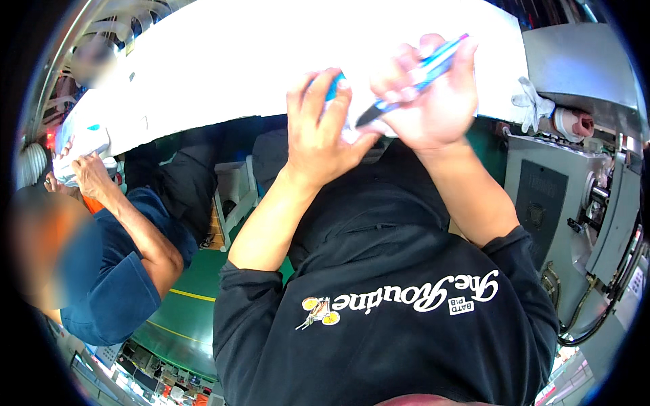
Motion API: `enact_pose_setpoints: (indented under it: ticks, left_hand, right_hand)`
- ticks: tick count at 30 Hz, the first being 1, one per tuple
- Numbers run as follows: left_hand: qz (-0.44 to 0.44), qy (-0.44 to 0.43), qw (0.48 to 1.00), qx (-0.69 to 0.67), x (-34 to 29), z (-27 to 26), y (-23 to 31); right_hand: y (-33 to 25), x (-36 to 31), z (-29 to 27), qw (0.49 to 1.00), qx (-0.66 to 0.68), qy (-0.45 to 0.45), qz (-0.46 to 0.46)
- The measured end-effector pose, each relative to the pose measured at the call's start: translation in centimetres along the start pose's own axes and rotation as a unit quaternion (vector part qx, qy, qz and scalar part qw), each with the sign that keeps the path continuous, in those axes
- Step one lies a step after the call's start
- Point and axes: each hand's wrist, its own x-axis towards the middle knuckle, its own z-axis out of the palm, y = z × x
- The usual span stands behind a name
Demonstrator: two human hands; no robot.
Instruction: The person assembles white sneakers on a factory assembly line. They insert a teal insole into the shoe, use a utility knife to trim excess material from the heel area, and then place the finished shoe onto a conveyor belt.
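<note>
My right hand (443, 111) is closed around a blue utility knife (433, 71), its dark, narrow blade slanting down and left toward my left hand. Motion smears this hand a little. With bent fingers, my left hand (315, 128) grips a white piece that has a blue patch (334, 88) showing between the fingers. Glare and the fingers hide most of that piece, so its kind is unclear. The blade tip lies close to the left thumb; whether it touches the piece I cannot tell. Both hands are over the near edge of a bright white table (237, 61).
At the left, a co-worker (128, 271) in a dark blue shirt handles a white object (95, 145) at the same table. To the right are a white glove (532, 105), a roll (573, 122) and a grey machine (542, 196) with cables. The floor (196, 325) is green with yellow lines.
</note>
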Motion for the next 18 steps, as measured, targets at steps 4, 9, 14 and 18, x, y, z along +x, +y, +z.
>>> enact_pose_setpoints:
  ticks: [4, 9, 14, 18]
  left_hand:
    - [0.060, -0.007, 0.998, 0.022, 2.0, -1.1, -0.1]
    - [0.082, 0.001, 0.996, 0.044, 4.8, 0.7, -3.7]
    - [0.090, -0.009, 0.995, 0.037, 5.2, 2.3, -3.1]
    - [0.061, -0.006, 0.998, 0.026, 5.3, 2.4, -3.0]
  right_hand:
    - [-8.0, 0.8, 0.9, 0.995, -0.053, -0.056, -0.057]
    - [-10.3, 1.4, -0.5, 0.634, -0.761, -0.051, -0.131]
    - [-6.6, 1.2, -2.8, 0.367, -0.923, -0.085, -0.078]
    - [-6.7, 1.7, -1.9, 0.373, -0.926, -0.060, -0.008]
